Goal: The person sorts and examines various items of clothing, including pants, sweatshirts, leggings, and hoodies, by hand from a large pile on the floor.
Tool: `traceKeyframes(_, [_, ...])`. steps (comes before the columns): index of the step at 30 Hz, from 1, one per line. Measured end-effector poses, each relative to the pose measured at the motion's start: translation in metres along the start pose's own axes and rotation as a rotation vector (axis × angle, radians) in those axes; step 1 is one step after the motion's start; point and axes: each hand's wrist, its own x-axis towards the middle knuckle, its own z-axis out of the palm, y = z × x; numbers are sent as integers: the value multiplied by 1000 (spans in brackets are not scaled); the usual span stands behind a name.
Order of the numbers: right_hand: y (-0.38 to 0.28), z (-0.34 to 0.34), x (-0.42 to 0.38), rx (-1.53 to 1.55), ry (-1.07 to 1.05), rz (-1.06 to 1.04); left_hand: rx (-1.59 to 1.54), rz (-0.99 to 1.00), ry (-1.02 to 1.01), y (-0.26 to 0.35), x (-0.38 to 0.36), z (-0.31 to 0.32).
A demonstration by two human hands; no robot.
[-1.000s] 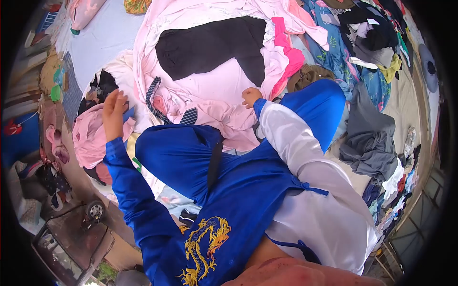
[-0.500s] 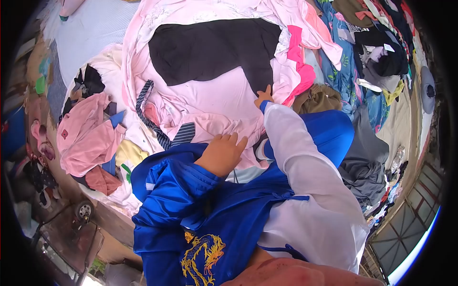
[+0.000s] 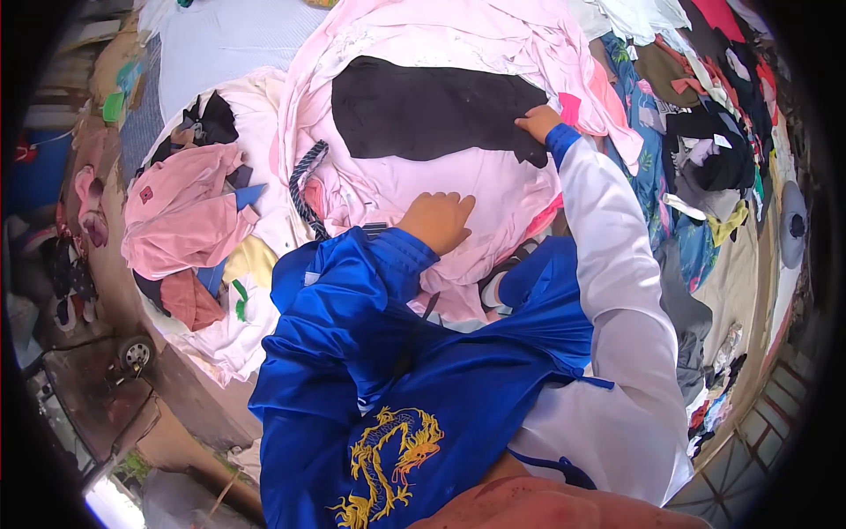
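Observation:
A flat black garment (image 3: 432, 106) lies spread over a large pale pink cloth (image 3: 414, 181). At its right end, my right hand (image 3: 539, 123), in a white sleeve with a blue cuff, is closed on the edge of the black fabric. The lower right corner of that fabric hangs in a small gathered fold below my fingers. My left hand (image 3: 436, 222), in a blue sleeve, is nearer my body, over the pink cloth below the garment. Its fingers are loosely apart with nothing in them. A dark striped strip of cloth (image 3: 304, 185) curls left of the black garment.
Pink clothing (image 3: 181, 207) is heaped to the left, with a black bunched piece (image 3: 211, 119) above it. On the right are a blue patterned cloth (image 3: 634, 132), dark clothes (image 3: 714, 159) and a grey cap (image 3: 793, 225). A wheel (image 3: 137, 354) shows at lower left.
My right hand has moved up and right, and the part of the black garment that hung down is now drawn up. My left hand has shifted up and right. The view has also shifted.

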Motion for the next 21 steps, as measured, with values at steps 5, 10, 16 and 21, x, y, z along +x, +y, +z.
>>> traceKeyframes(5, [-110, -235, -79, 856, 163, 21, -17, -372, 36, -19, 2, -17])
traceKeyframes(10, [-214, -375, -172, 1392, 416, -432, -241, -489, 426, -20, 1, -23])
traceKeyframes(16, [-263, -447, -240, 1271, 693, -661, -301, -313, 908, 8, 2, -33])
traceKeyframes(21, [-263, -477, -255, 1113, 879, -637, -414, -284, 1027, -6, 0, -45])
